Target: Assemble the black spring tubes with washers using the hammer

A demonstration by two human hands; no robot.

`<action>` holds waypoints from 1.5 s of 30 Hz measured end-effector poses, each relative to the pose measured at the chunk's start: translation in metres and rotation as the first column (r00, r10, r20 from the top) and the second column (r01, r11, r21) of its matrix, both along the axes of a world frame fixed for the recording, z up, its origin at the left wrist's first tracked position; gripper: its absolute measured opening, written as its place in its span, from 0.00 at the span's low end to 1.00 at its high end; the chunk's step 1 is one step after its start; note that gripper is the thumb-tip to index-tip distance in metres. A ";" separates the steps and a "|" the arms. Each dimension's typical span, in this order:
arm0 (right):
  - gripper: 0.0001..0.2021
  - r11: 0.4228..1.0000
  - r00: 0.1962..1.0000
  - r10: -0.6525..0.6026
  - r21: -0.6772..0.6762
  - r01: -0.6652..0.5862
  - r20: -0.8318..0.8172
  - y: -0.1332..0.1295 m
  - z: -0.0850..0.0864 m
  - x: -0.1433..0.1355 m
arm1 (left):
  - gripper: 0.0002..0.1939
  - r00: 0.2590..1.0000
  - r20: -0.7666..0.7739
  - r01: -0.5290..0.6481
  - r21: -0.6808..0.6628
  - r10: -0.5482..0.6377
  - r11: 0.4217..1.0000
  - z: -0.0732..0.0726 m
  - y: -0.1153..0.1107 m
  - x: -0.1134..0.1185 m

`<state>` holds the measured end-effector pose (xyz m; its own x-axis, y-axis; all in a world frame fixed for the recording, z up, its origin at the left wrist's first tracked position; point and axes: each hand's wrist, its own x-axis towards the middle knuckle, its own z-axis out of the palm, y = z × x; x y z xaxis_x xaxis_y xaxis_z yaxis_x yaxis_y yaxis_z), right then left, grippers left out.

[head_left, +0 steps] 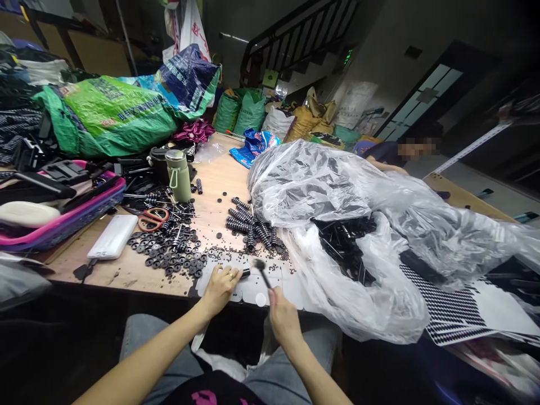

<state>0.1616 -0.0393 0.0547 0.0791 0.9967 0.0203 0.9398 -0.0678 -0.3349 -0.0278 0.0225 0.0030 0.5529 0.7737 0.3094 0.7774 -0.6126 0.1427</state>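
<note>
My left hand (220,288) is closed around a short black cylindrical part (245,273), whose end sticks out past the fingers over a pale flat plate (253,281) at the table's front edge. A dark stick-like tool with a blurred rounded head (260,264) is gripped in my right hand (283,315); its head points up and left, above the plate. Many tiny dark bits (270,256) are scattered on and behind the plate. Beyond them lies a heap of black-and-white patterned cylinders (248,225). Black round discs (169,250) are spread left of my left hand.
Clear plastic bags (337,180) holding black parts cover the right side. At left are orange-handled scissors (153,219), a white power-bank-like block (113,237), a green bottle (179,175) and a full pink basket (84,208). A person (392,154) sits beyond the bags.
</note>
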 end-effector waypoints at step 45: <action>0.18 0.800 0.938 -0.346 0.532 0.279 0.029 0.122 0.041 0.183 | 0.17 0.758 0.617 0.048 -0.375 0.211 0.926 0.048 0.082 0.031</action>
<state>0.3450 0.0827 0.0958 0.3477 0.7596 0.5496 0.9318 -0.2150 -0.2924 0.0032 0.1043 0.0513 0.2553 0.9299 0.2648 0.4667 -0.3583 0.8086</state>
